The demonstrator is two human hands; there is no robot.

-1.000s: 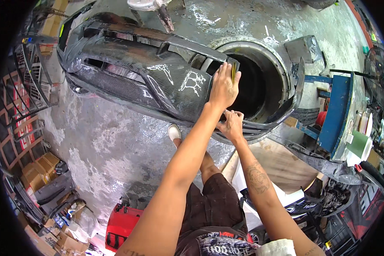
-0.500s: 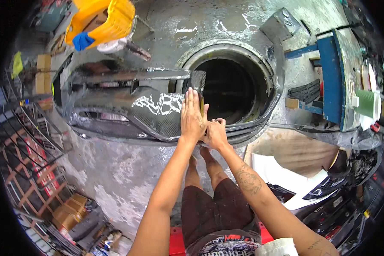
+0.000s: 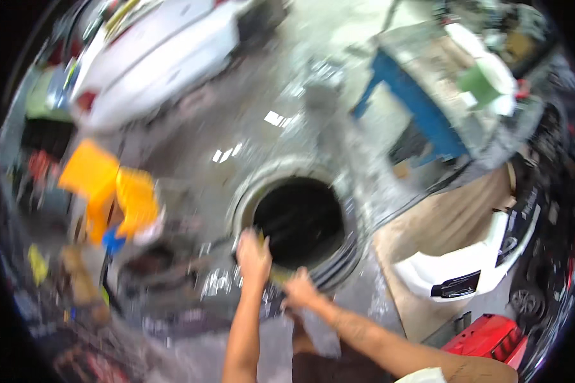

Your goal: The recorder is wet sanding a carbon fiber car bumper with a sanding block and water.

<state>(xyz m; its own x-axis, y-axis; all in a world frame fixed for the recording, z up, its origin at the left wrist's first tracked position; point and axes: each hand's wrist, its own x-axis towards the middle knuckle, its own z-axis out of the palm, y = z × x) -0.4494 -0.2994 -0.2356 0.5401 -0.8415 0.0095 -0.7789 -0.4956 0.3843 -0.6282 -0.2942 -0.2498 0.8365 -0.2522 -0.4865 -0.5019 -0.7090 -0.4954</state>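
Observation:
Motion blur smears this moment. My left hand point(image 3: 254, 260) is at the right end of a glossy black car body panel point(image 3: 191, 274); its fingers are too smeared to read. Close by on the right, my right hand point(image 3: 300, 289) has its fingers curled in. A yellowish strip point(image 3: 278, 276) shows between the two hands, with its kind not clear. The panel lies to the left of and partly against a round, tyre-like ring point(image 3: 241, 207) with a dark hollow point(image 3: 299, 222).
A yellow plastic container point(image 3: 137, 201) with a blue cloth point(image 3: 113, 240) stands left. A blue-framed bench point(image 3: 421, 105) is at the far right, a white car part point(image 3: 421, 271) nearer, and a red object point(image 3: 485, 341) beside it. A pale car panel point(image 3: 166, 60) lies at the back left.
The view has swung, bringing the pale car panel and red object into sight. Both hands appear lower and further left, and the left hand no longer shows its flat, stretched fingers clearly.

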